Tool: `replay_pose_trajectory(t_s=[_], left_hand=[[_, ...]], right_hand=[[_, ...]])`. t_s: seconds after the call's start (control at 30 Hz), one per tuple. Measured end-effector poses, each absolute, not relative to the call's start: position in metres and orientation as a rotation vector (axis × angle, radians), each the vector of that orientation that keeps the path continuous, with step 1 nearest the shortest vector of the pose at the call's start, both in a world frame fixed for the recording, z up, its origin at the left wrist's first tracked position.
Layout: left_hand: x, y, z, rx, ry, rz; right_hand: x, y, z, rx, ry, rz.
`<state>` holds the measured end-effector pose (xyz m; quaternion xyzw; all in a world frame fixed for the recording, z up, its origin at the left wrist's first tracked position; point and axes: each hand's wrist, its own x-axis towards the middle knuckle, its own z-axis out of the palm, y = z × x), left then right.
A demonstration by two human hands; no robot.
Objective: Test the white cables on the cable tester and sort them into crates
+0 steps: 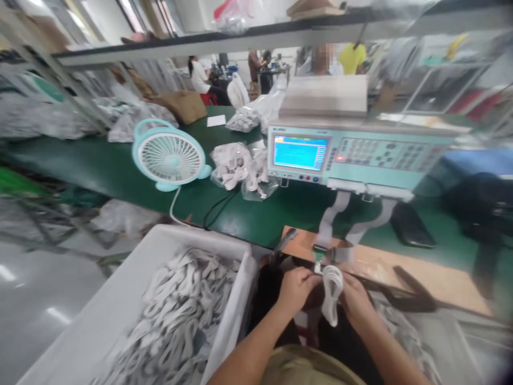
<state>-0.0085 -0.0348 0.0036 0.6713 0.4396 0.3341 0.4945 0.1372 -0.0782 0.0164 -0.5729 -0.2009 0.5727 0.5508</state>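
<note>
A white cable (332,299), looped into a small bundle, hangs between my two hands at the edge of the bench. The fingers of my left hand (295,289) are pinched at its white plug end, close against a small green circuit board (319,255). My right hand (356,297) is closed at the other side of the bundle, its fingertips partly hidden behind the cable. Two flat grey ribbon cables (327,220) run down to the board area from a light-blue tester (377,155) with a lit screen. Whether the plug sits in the board's socket I cannot tell.
On my left stands a white bin (236,243) of bundled cables. A wooden board (433,267) lies along the bench edge, with a black phone (412,224) behind it. A blue fan (170,155) and bagged cables (230,164) stand on the green bench (108,166). People sit farther back.
</note>
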Motion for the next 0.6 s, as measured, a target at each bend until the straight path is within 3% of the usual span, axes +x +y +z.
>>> replay_pose_trajectory(t_s=[0.43,0.6], left_hand=[[0.002,-0.022,-0.012,1.482,1.112,0.746],[-0.014,-0.035,0.033,1.541,1.160,0.790]], right_hand=[[0.135,-0.077,0.015,-1.316,-0.524,1.324],[0.138,-0.080,0.014,-1.386,-0.526,1.306]])
